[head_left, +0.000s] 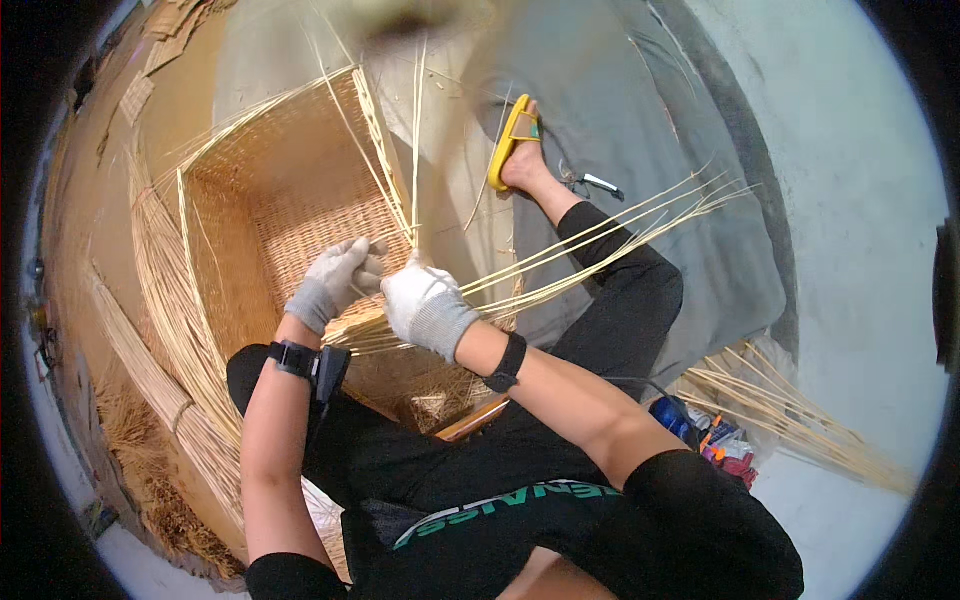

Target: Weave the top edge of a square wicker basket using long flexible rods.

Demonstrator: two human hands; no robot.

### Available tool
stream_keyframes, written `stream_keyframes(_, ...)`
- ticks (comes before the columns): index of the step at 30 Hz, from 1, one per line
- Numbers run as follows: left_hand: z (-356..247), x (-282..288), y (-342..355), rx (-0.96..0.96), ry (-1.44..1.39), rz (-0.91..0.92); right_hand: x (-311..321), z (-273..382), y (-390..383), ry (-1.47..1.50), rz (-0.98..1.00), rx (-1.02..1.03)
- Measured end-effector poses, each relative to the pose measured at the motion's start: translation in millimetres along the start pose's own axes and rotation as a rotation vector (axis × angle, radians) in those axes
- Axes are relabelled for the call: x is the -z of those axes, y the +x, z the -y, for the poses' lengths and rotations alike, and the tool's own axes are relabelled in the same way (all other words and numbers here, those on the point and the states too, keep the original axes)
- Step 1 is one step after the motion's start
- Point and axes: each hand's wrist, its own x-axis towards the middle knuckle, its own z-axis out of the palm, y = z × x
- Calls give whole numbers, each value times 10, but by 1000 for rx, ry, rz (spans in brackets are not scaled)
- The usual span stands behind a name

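The right hand (pixel 425 300) is curled, its grip hidden; strands (pixel 640 244) stretch lengthwise from beside it toward the upper right. Just left, the left hand (pixel 345 275) bends its fingers; I cannot tell whether they pinch anything. The basket (pixel 265 160) lies beyond, its right rim nearer the right hand.

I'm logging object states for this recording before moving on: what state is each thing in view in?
Woven basket: mouth open, strands sticking out past its rim
Left hand: gloved, fingers bent, grip unclear
Right hand: gloved, fingers mostly hidden
Pale strands: loose, fanning rightward
Lower-left bundle: tied
Yellow slipper: worn
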Motion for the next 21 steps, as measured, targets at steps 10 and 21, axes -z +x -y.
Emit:
stream_keyframes(10, -471, -84, 581, 334, 512, 390, -14, -47, 22, -44, 15, -21)
stream_keyframes(21, -43, 287, 1151, -103, 26, 158, 275, -821, -222, 122, -416, -2)
